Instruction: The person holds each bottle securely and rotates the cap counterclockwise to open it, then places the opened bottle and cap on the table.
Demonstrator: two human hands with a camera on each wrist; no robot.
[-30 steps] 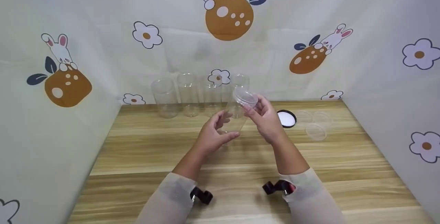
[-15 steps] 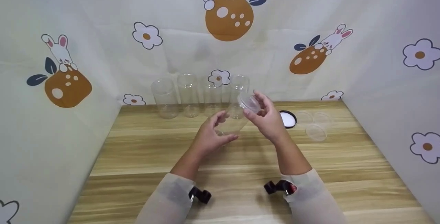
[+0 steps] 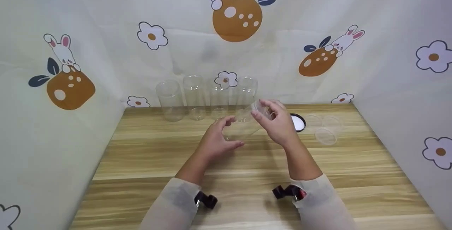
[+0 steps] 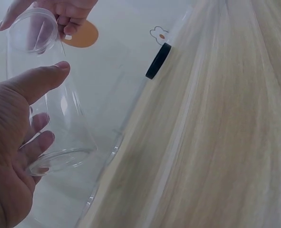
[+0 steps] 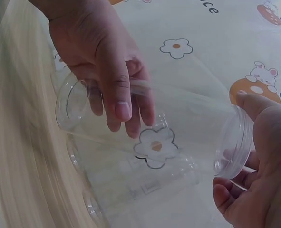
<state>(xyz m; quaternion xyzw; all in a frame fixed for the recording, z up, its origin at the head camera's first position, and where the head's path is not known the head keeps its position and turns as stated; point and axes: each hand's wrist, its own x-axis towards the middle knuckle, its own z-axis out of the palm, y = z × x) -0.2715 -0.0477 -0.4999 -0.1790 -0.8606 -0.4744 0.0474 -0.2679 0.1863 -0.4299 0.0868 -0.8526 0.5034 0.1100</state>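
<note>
A clear jar [image 3: 245, 129] leans to the right above the table between both hands. The left hand [image 3: 216, 138] holds it round the body toward its base, thumb on the near side and fingers behind, as the left wrist view also shows. At the raised end, the right hand [image 3: 279, 124] grips the clear, ringed lid end [image 5: 239, 142] between thumb and fingers. Through the jar wall [image 5: 192, 118] the right wrist view shows the backdrop, and nothing is inside. Part of the lid end is hidden by the right fingers in the head view.
Several clear jars [image 3: 171, 99] stand in a row along the back of the wooden table [image 3: 247, 194]. A black lid with a white lining [image 3: 298, 122] lies right of the hands, beside three thin clear discs [image 3: 325, 136]. A patterned cloth [image 3: 190, 53] encloses the back and sides.
The jar has tipped further to the right, its lid end moving right and lower. The right hand has shifted slightly right with it; the left hand stays nearly in place.
</note>
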